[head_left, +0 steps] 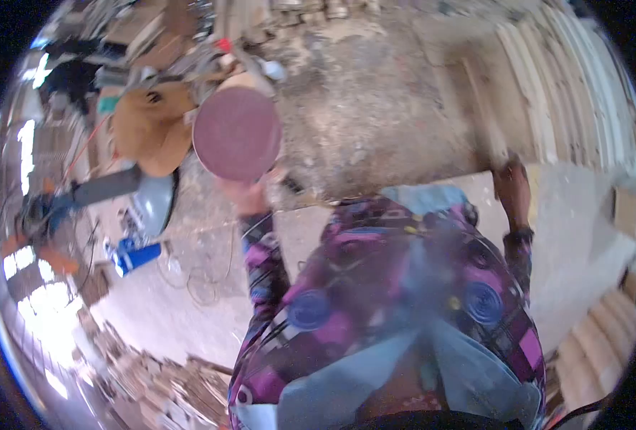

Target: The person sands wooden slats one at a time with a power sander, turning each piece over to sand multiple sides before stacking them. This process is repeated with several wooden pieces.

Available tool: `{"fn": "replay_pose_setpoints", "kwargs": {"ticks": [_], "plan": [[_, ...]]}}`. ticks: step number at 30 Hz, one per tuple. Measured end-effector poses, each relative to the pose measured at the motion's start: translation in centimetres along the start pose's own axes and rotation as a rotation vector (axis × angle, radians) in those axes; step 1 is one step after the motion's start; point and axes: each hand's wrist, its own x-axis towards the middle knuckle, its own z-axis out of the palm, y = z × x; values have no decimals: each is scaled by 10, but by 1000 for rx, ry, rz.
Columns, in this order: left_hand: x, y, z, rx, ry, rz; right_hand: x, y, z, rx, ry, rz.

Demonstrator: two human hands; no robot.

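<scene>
A round, dull reddish-pink disc (237,134) lies face up at the upper left of the view. My left hand (250,192) is at its lower edge and grips it, with the fingers partly hidden beneath. On the right, my right hand (511,188) is closed around the near end of a thin wooden strip (481,104), which is blurred and points away over the worn work surface (361,93). A small dark object (292,185) lies just right of my left hand.
Long wooden boards (554,93) are stacked at the right. Left of the disc is a brown rounded object (153,129), with a blue object (137,256) lower down. Wood pieces (167,380) are piled at the lower left, and clutter lines the surface's upper left.
</scene>
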Motion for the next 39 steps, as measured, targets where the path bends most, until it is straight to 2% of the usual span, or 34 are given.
{"fn": "replay_pose_setpoints", "kwargs": {"ticks": [2,3,4,5,6,7,8,9,10,11,12,14,15,16,17,19,20,26,29,33,34,35,37,39], "plan": [[2,4,28,675,155,352,-9,2,5,48,80,-122],[61,-2,11,733,214,496,9,-38,45,244,63,-65],[71,-1,-6,529,149,385,-2,-54,64,367,-63,5],[72,-9,-4,276,93,247,-7,-53,71,505,-100,4],[60,-25,22,116,127,193,-8,-31,56,550,-109,11],[55,-17,29,94,118,181,-14,-25,47,629,-133,20],[50,-9,36,213,45,280,-17,-19,38,557,-68,-61],[51,0,45,320,-33,385,-16,-15,32,463,-140,-37],[62,11,50,-227,32,38,-16,-19,31,465,-123,4],[72,23,59,-770,82,-353,-19,-22,26,448,-163,-120],[84,43,58,-734,-36,-425,-23,-27,25,437,-208,-234],[108,96,73,-681,-213,-482,-24,-54,30,487,-306,-87],[113,123,93,-268,-294,-160,-19,-50,46,522,-224,-197],[107,137,109,142,-338,171,-16,-52,55,566,-182,-162],[102,141,124,140,-354,182,-13,-57,61,576,-174,-147],[94,145,155,504,-552,502,-7,-70,72,552,-64,-138],[92,152,181,535,-550,552,9,-74,81,600,-33,-145],[28,164,256,805,-865,392,8,-77,83,472,-152,-98],[6,161,270,741,-907,459,1,-68,90,547,-197,-114],[35,157,285,798,-869,377,2,-71,91,489,-153,-102],[47,152,290,830,-792,410,4,-73,97,508,-114,-129],[58,148,292,834,-806,415,8,-79,103,517,-117,-118],[75,145,294,873,-713,309,16,-93,106,633,72,-167],[75,142,290,899,-711,373,17,-94,99,647,9,-139]]}}
